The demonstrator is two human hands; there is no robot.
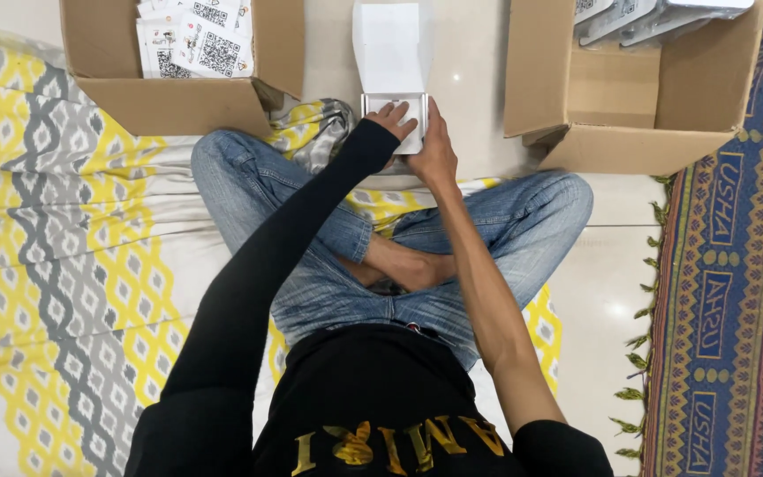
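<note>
A small white box stands on the tiled floor in front of my crossed legs, its lid flipped up and away from me. My left hand, in a black sleeve, presses flat on what lies inside the box's near end. My right hand, bare-armed, grips the box's right side with the thumb along its edge. What lies under my left fingers is hidden.
An open cardboard box at the far left holds several white printed cards. Another open cardboard box at the far right holds grey wrapped packs. A yellow-grey patterned cloth lies left, a patterned rug right.
</note>
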